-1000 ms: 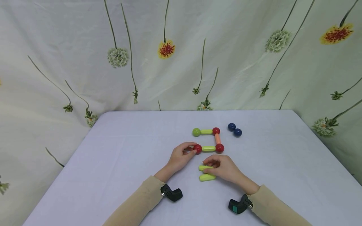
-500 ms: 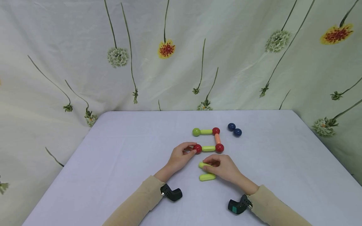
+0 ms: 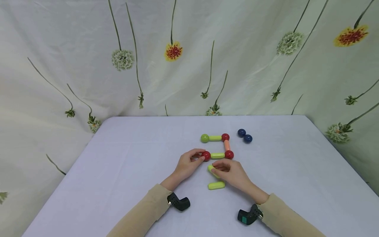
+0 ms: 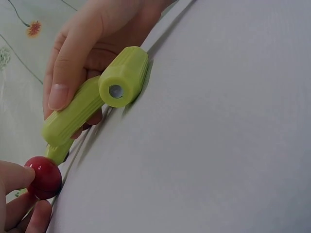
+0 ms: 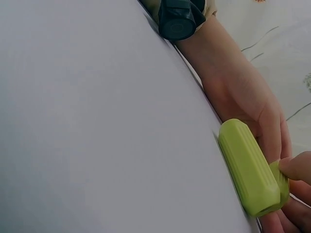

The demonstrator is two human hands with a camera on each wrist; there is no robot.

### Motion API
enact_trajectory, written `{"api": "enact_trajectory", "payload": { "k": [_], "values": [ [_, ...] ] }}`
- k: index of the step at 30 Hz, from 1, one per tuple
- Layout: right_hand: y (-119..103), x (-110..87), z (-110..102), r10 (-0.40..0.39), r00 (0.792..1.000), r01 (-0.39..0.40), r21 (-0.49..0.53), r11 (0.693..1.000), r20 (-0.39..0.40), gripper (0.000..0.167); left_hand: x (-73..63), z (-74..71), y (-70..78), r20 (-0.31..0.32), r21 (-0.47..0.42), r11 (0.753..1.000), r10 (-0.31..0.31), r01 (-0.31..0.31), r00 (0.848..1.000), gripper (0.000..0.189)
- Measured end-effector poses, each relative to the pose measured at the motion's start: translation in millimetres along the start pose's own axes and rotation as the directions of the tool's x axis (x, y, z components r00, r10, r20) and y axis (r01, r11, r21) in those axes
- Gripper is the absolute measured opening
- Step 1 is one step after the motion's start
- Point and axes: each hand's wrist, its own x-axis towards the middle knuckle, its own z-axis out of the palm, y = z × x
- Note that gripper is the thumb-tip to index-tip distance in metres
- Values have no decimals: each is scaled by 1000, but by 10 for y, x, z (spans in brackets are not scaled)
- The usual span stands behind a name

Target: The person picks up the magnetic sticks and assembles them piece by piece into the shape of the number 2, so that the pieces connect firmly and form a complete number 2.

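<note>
My left hand (image 3: 186,165) pinches a red ball (image 3: 206,156) at the near left end of a chain of magnetic balls and rods. From this ball a green rod (image 3: 217,156) runs to a second red ball (image 3: 229,154). An orange rod (image 3: 227,145) links that one to a far red ball (image 3: 225,137). My right hand (image 3: 232,172) pinches a loose green rod (image 3: 210,168), tilted, between thumb and fingers just in front of the chain. Nearer lies another green rod (image 3: 216,185); a silvery disc shows in its end in the left wrist view.
At the back, a further green rod (image 3: 215,138) joins the far red ball to a green ball (image 3: 204,138). Two blue balls (image 3: 241,132) lie together to the right. The white-covered table (image 3: 142,144) ends at a flower-patterned cloth backdrop (image 3: 189,75).
My right hand has shifted slightly away from me, turning its green rod from nearly level to slanted and away from the loose one. My left hand keeps its place on the red ball.
</note>
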Motion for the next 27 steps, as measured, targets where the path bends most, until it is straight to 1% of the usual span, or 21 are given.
{"api": "enact_trajectory", "payload": {
  "k": [9, 11, 18, 27],
  "values": [
    [23, 35, 43, 19, 999, -18, 20, 1000, -30, 24, 0, -8, -1, -1, 1, 1000, 3, -3, 1000, 28],
    [17, 41, 54, 35, 999, -34, 28, 999, -38, 24, 1, -8, -1, -1, 1, 1000, 3, -3, 1000, 27],
    [-4, 81, 93, 132, 988, -127, 67, 990, -76, 23, 4, -2, -4, -1, -12, 1000, 6, -6, 1000, 27],
    [-19, 97, 113, 158, 982, -150, 85, 985, -103, 20, 7, 3, 2, -1, -15, 1000, 4, -4, 1000, 27]
  ]
}}
